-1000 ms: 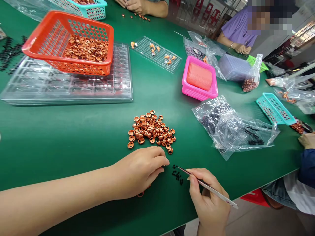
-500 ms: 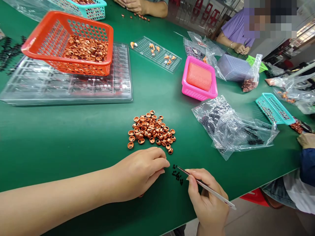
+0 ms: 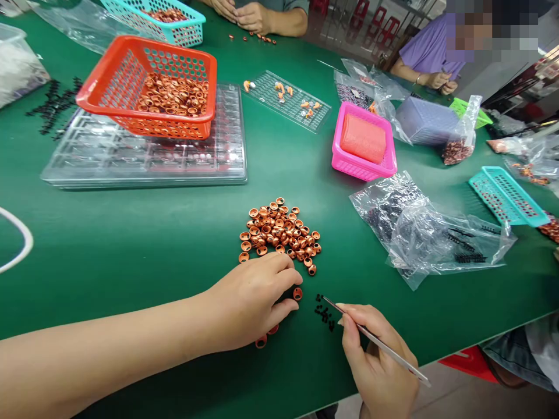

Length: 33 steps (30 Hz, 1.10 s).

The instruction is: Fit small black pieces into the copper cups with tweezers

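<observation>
Copper-coloured cups lie piled on the green table. Just below the pile, my left hand has its thumb and forefinger around one copper cup, which rests near the fingertips. Two more cups show partly from under that palm. My right hand grips metal tweezers like a pen. Their tip points at a small group of tiny black pieces between the two hands; whether it pinches one is too small to tell.
An orange basket of copper cups stands on clear plastic trays at the back left. A pink basket and a clear bag with black parts lie to the right. Other people's hands rest at the far edge.
The view has shifted so the scene sits further right. My left thumb and forefinger have parted, and a cup now shows between them. The tweezers remain at the black pieces.
</observation>
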Motion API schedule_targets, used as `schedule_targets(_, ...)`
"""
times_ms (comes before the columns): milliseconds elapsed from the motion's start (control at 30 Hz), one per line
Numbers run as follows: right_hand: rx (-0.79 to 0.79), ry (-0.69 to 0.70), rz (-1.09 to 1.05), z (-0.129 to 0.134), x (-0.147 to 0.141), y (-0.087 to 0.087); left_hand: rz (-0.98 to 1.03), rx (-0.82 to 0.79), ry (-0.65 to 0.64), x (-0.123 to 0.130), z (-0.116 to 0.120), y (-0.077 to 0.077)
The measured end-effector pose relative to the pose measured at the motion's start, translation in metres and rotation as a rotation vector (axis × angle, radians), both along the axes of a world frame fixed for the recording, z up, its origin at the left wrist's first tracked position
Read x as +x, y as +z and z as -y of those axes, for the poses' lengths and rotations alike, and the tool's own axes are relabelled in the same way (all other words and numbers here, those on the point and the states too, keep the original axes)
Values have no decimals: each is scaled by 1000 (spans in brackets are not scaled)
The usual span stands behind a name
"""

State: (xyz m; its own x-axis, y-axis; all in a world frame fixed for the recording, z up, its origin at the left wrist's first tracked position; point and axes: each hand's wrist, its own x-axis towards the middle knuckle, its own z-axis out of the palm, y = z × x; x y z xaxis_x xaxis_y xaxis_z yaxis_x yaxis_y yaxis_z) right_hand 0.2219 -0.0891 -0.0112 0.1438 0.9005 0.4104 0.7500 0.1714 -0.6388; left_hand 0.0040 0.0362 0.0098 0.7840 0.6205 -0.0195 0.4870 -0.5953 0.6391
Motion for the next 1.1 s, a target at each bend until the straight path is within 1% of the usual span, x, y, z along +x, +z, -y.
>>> schedule_targets(100,12,-32,-23,3,1,-2,-24,-11,-7,1,-1,3)
schedule_targets(233,10,-93,-59,4,1,0,-46,9,3,4,0,5)
schedule_targets(433,12,-107,-109,4,1,-1,-54,102,69,8,5,-2)
schedule_targets(533,4,-115,-116,5,2,-2,-12,120,63,8,5,-6)
schedule_targets(667,1,-108,-78,5,3,-3,36,84,39,5,3,-5)
schedule_targets(800,0,-114,-69,4,3,-1,19,37,43,2,2,-3)
schedule_targets(933,9,-121,-95,3,2,0,21,40,54,3,3,-5)
schedule_targets(1100,10,-118,-65,3,3,0,33,30,31,6,1,-4)
